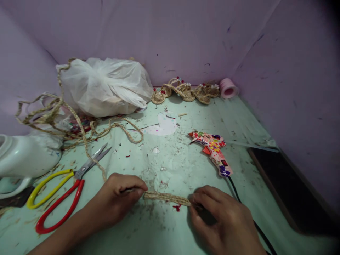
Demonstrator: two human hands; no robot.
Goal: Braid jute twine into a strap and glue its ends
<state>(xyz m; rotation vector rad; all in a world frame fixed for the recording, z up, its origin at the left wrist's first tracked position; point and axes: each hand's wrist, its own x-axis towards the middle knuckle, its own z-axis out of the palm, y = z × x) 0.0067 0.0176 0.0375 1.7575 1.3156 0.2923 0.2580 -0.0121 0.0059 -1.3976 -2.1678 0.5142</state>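
Stretched between my two hands is a short flat band of braided natural-fibre cord (pixel 167 197), held low over the table. My left hand (pixel 119 198) pinches its left end between thumb and fingers. At the other end, my right hand (pixel 217 216) is closed, with thumb and forefinger on the band's tip. A longer strand of braided cord (pixel 84 136) runs down to behind my left hand from a loose tangle at the left. A small red scrap (pixel 177 207) lies just below the band.
Yellow-and-red-handled scissors (pixel 81 173) lie partly open at left, beside a white jug (pixel 29 156). A flower-patterned glue gun (pixel 214 147) and a dark phone (pixel 287 187) lie at right. Behind are a white plastic bag (pixel 106 88), small woven sandals (pixel 186 92) and a pink spool (pixel 228 88).
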